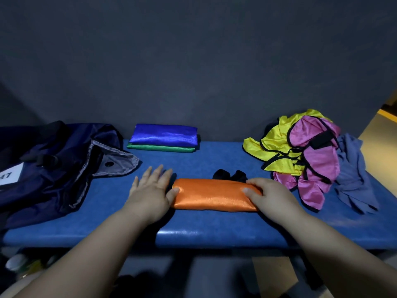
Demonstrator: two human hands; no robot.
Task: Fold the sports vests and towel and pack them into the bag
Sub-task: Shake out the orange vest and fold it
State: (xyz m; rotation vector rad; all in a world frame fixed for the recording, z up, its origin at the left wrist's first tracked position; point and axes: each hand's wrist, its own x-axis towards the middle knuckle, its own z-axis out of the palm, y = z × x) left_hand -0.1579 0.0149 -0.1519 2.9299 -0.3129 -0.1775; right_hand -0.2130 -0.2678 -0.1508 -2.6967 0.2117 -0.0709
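A dark grey wall point(193, 61) backs a blue padded surface point(214, 231). At the left end of the surface lies the navy bag point(53, 168), its mouth open and its grey lining turned out, with a white label point(8, 175) on it. By the far edge, near the middle, a folded blue vest point(165, 135) sits on top of a folded green vest point(161, 148). Close to the front edge lies the folded orange vest point(212, 194), with black trim point(229, 175) poking out behind it. The left hand point(150, 190) lies flat on the surface, fingers point(160, 172) spread wide and thumb touching the vest's left end. The right hand point(270, 194) grips the vest's right end, fingers curled over it. At the right end, a yellow vest point(277, 147) and a pink vest point(315, 164) lie in an unfolded heap, with the grey-blue towel point(352, 173) crumpled against them.
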